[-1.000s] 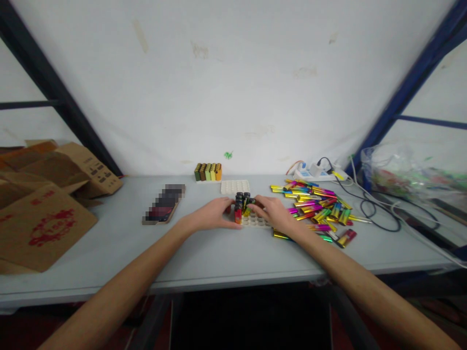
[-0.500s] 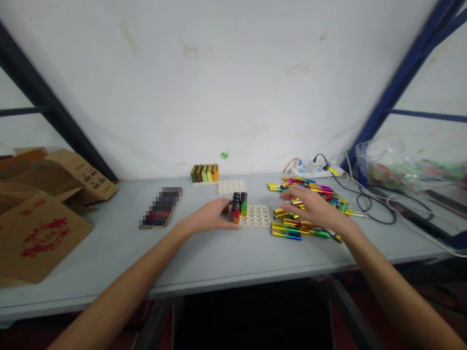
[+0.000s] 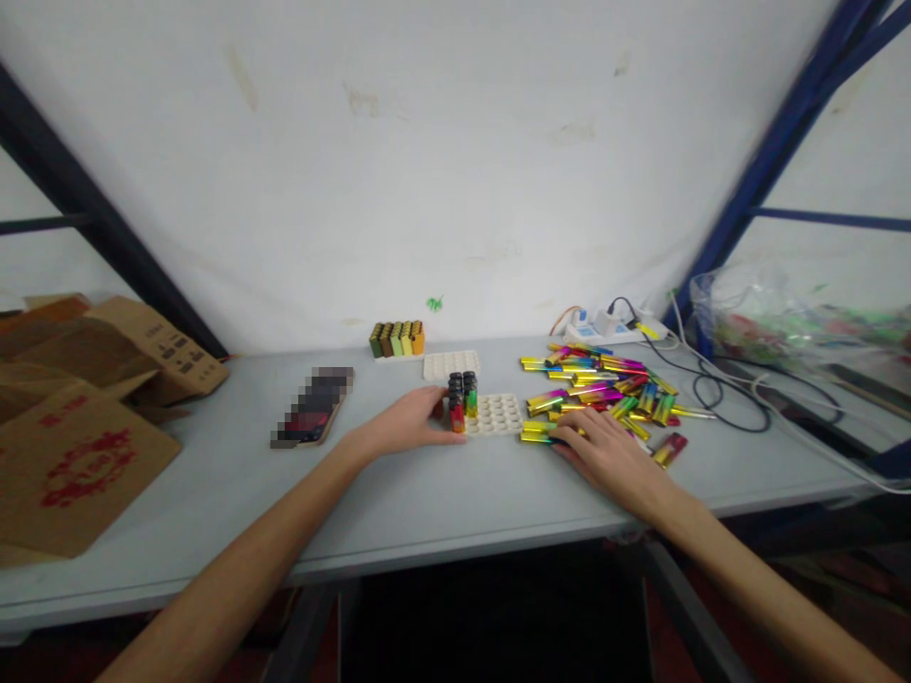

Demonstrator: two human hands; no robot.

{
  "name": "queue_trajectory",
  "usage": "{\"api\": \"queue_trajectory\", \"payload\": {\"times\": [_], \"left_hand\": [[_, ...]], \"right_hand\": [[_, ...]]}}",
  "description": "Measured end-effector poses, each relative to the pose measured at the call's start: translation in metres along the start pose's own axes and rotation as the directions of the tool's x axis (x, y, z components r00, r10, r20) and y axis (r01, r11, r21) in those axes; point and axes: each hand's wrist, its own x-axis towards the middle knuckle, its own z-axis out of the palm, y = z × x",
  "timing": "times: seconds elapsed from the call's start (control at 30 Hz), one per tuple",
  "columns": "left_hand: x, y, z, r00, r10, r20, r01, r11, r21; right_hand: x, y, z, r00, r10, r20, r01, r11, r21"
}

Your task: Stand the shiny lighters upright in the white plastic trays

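Note:
A white tray [image 3: 499,417] with round hollows lies in front of me. Several lighters [image 3: 456,408] with black tops, red and green below, stand upright at its left end. My left hand [image 3: 409,424] grips that end, thumb along the front edge and fingers curled behind, partly hidden by the lighters. To the right of the tray, my right hand [image 3: 604,457] is low on the table, its fingers closed over the right end of shiny gold-and-blue lighter-sized pieces [image 3: 538,433]. A pile of similar metallic pieces [image 3: 594,391] spreads behind that hand.
Farther back are a second white tray [image 3: 453,365] and a block of upright gold-topped lighters [image 3: 397,340]. A phone [image 3: 313,408] lies left, beside cardboard boxes [image 3: 92,465]. A power strip [image 3: 604,329], cables [image 3: 733,427] and a plastic bag [image 3: 754,304] are at right.
My right hand has come down and toward me, from above the pile onto the shiny pieces beside the tray. My left hand stays at the tray's left end.

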Motion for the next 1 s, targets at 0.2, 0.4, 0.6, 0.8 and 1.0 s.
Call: {"api": "queue_trajectory", "payload": {"times": [0.2, 0.4, 0.6, 0.8, 1.0], "left_hand": [[0.001, -0.001, 0.002, 1.0, 0.001, -0.003, -0.001, 1.0, -0.003], [0.001, 0.004, 0.0, 1.0, 0.003, -0.002, -0.003, 1.0, -0.023], [0.002, 0.007, -0.002, 1.0, -0.023, 0.012, 0.023, 1.0, -0.019], [0.001, 0.006, -0.001, 1.0, 0.001, 0.013, -0.001, 1.0, -0.03], [0.0, 0.006, -0.001, 1.0, 0.008, 0.019, -0.008, 1.0, -0.023]], "right_hand": [[0.01, 0.006, 0.005, 1.0, -0.005, 0.025, 0.006, 0.998, -0.064], [0.031, 0.026, -0.018, 0.99, 0.12, 0.067, -0.137, 0.916, 0.378], [0.074, 0.028, -0.03, 0.927, 0.362, 0.095, -0.275, 0.486, 0.829], [0.123, 0.015, -0.021, 0.916, 0.386, 0.107, -0.235, 0.3, 0.925], [0.136, 0.005, 0.004, 0.963, 0.193, 0.19, -0.215, 0.119, 0.969]]}}
